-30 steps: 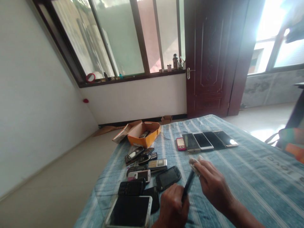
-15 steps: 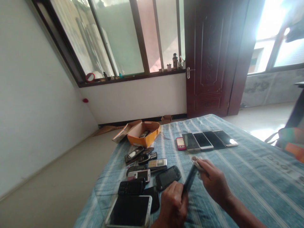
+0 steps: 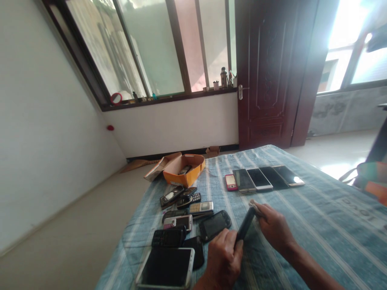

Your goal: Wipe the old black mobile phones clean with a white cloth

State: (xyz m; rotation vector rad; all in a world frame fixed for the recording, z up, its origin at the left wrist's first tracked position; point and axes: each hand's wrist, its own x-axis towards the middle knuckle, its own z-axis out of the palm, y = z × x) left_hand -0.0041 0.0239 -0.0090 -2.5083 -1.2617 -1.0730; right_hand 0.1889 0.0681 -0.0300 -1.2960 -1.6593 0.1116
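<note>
My left hand grips the lower end of a dark mobile phone, which is tilted edge-on above the bed. Pinched in my right hand is a small whitish cloth, pressed against the phone's upper end. Most of the cloth is hidden by the fingers. Close to my left hand lie a black touchscreen phone, a black phone face down and a large white-framed tablet. Several keypad phones are heaped just beyond them.
A blue striped sheet covers the bed. An orange cardboard box with its lid open holds a few phones. Right of it, a pink phone and several smartphones lie in a row. A dark red door stands behind.
The dark phone has turned slightly in my left hand and shows more of its face. My right hand has shifted a little to the right with the cloth, of which less shows.
</note>
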